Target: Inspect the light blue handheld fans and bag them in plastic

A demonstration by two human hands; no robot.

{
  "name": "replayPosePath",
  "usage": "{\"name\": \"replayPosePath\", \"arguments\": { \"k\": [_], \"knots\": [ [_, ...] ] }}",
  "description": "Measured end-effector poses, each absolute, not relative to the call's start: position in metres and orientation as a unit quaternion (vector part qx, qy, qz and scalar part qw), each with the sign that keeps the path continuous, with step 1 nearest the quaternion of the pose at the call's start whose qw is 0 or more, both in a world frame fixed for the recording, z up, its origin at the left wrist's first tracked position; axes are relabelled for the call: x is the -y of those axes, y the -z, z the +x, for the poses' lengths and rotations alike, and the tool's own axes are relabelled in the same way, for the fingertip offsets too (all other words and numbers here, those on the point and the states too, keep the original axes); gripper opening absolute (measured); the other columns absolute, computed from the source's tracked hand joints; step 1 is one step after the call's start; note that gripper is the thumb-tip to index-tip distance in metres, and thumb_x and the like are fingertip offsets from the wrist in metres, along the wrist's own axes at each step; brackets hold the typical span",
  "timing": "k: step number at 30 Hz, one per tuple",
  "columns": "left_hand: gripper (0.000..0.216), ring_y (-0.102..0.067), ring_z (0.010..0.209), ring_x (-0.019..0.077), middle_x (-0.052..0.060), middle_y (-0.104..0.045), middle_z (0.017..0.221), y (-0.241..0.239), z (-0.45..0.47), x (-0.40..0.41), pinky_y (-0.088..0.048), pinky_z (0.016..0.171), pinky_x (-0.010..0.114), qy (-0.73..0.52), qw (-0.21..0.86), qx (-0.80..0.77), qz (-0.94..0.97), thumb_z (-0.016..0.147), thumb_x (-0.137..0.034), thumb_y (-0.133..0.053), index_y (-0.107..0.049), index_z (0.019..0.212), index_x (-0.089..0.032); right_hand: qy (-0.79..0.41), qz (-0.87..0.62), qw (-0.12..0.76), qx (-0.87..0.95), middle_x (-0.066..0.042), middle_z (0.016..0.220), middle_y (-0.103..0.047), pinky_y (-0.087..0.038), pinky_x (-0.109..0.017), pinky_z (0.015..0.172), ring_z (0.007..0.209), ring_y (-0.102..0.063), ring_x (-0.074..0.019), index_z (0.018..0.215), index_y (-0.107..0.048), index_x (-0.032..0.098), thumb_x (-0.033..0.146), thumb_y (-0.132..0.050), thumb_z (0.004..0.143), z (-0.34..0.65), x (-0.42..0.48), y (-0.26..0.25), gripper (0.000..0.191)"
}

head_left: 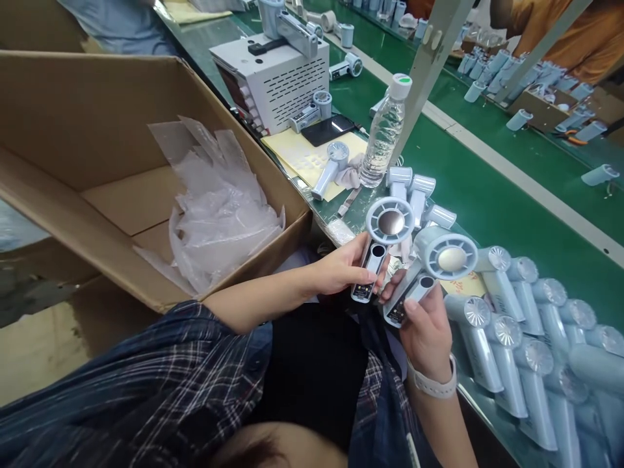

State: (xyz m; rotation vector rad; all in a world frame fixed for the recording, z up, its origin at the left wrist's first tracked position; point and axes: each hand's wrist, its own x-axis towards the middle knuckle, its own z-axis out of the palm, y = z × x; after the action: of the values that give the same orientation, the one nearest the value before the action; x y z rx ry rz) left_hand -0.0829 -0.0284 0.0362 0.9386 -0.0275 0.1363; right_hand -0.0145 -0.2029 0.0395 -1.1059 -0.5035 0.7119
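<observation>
I hold two pale blue handheld fans side by side above the table's near edge. My left hand (341,266) grips the handle of the left fan (387,224), whose round head with a metal disc faces up. My right hand (424,325), with a white watch band on the wrist, grips the handle of the right fan (446,255), its head tilted to the right. Both handles show a dark round button and a small display.
Several identical fans (526,325) lie in rows at the right on the green table (487,195). A water bottle (385,133), a white ventilated box device (277,78) and yellow sheets (302,156) stand behind. A cardboard box (58,130) with plastic bags (219,208) sits at left. Another person works at far right.
</observation>
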Motion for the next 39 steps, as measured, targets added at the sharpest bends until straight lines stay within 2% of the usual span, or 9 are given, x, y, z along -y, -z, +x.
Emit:
{"name": "replayPosePath", "arguments": {
  "k": [4,8,14,22,27,33,39],
  "knots": [
    [0.049,-0.064,0.07,0.0153,0.002,-0.065,0.084,-0.037,-0.085,0.028,-0.052,0.067,0.03,-0.053,0.886,0.016,0.46,0.078,-0.036,-0.085,-0.047,0.105,-0.019,-0.302,-0.542,0.754,0.215,-0.002,0.102,-0.064,-0.056,-0.04,0.077,0.081,-0.063,-0.0199,0.118,-0.056,0.029,0.034,-0.068,0.092,-0.015,0.202,-0.036,0.029],
    [0.052,-0.068,0.076,0.0202,0.005,-0.068,0.085,-0.039,-0.087,0.03,-0.057,0.07,0.036,-0.024,0.901,0.021,0.434,0.078,-0.036,-0.085,-0.047,0.108,-0.018,-0.32,-0.544,0.757,0.168,-0.005,0.107,-0.066,-0.058,-0.043,0.081,0.088,-0.065,-0.0233,0.124,-0.054,0.028,0.041,-0.073,0.084,-0.015,0.198,-0.035,0.045],
    [0.052,-0.066,0.069,0.0187,0.001,-0.066,0.078,-0.03,-0.083,0.035,-0.054,0.066,0.033,-0.042,0.905,-0.001,0.424,0.077,-0.039,-0.084,-0.047,0.108,-0.02,-0.337,-0.521,0.77,0.149,-0.003,0.1,-0.066,-0.058,-0.036,0.068,0.075,-0.062,-0.0181,0.116,-0.058,0.026,0.036,-0.072,0.085,-0.017,0.197,-0.035,0.035],
    [0.051,-0.063,0.068,0.014,0.001,-0.065,0.082,-0.026,-0.081,0.037,-0.054,0.065,0.03,-0.055,0.9,-0.008,0.432,0.076,-0.035,-0.084,-0.047,0.108,-0.018,-0.324,-0.53,0.768,0.158,-0.002,0.098,-0.066,-0.057,-0.035,0.067,0.074,-0.063,-0.0179,0.111,-0.058,0.025,0.036,-0.073,0.084,-0.013,0.201,-0.034,0.032],
    [0.055,-0.06,0.06,0.01,-0.003,-0.059,0.084,-0.011,-0.07,0.031,-0.05,0.053,0.024,-0.111,0.889,-0.087,0.436,0.072,-0.046,-0.084,-0.046,0.102,-0.019,-0.312,-0.517,0.779,0.167,0.001,0.088,-0.063,-0.052,-0.029,0.055,0.062,-0.058,-0.0137,0.107,-0.057,0.026,0.038,-0.066,0.09,-0.015,0.197,-0.031,0.023],
    [0.058,-0.06,0.061,0.0103,-0.002,-0.058,0.086,-0.009,-0.076,0.025,-0.052,0.054,0.024,-0.102,0.872,-0.058,0.475,0.074,-0.052,-0.083,-0.047,0.104,-0.019,-0.341,-0.504,0.768,0.198,0.0,0.091,-0.063,-0.05,-0.028,0.054,0.063,-0.059,-0.0137,0.107,-0.059,0.025,0.04,-0.067,0.09,-0.017,0.197,-0.033,0.023],
    [0.054,-0.063,0.065,0.0116,0.0,-0.059,0.09,-0.02,-0.081,0.02,-0.055,0.058,0.026,-0.107,0.874,-0.051,0.471,0.076,-0.049,-0.083,-0.045,0.101,-0.019,-0.373,-0.484,0.775,0.161,-0.001,0.093,-0.062,-0.052,-0.03,0.056,0.066,-0.06,-0.0148,0.104,-0.058,0.024,0.042,-0.067,0.089,-0.014,0.192,-0.04,0.025]
  ]
}}
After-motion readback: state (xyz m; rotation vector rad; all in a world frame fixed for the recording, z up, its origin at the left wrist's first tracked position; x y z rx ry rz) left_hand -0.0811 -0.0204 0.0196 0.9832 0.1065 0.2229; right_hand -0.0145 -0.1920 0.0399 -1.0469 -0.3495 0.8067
